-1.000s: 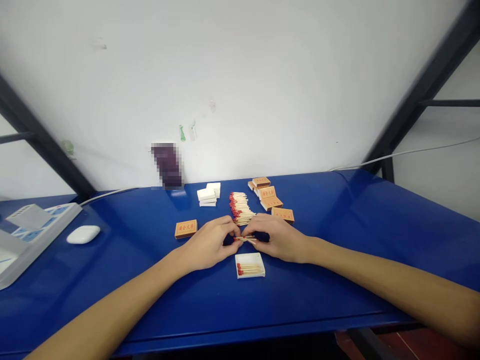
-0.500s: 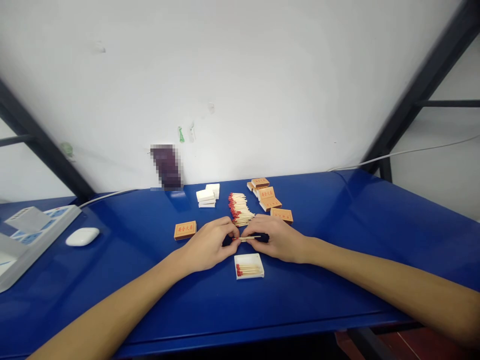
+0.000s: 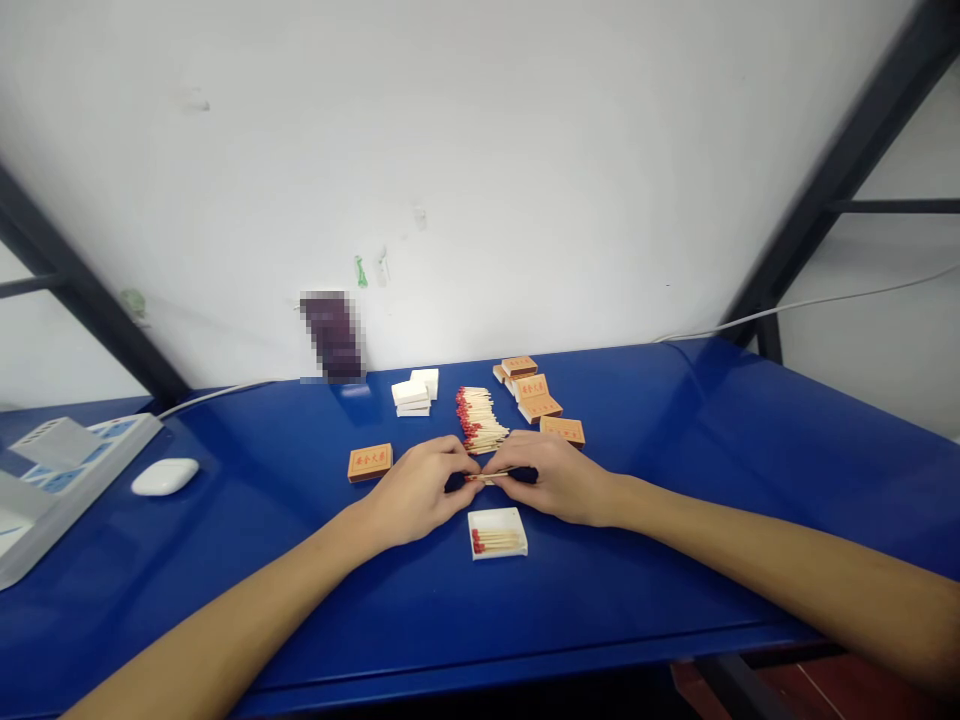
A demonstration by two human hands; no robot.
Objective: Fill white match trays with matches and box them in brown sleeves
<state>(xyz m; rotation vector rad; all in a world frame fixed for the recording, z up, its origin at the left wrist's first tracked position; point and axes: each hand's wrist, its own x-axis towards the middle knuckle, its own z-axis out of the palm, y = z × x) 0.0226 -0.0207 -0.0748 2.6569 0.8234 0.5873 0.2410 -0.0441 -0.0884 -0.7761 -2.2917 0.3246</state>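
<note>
Room: bare blue table lies wide to the right of the right hand; its near edge runs under both forearms.
Left: orange matchbox just beyond the left hand.
Fingers: both hands' fingertips pinch the match bundle, one hand at each end.
Bundle: between the fingertips, with the loose match pile beyond and the open tray nearer.

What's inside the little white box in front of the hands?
The white box holds a few red-tipped matches, lying flat, tips left. Its floor beneath them is covered.

1 head view; looks forward and down, near blue table.
</note>
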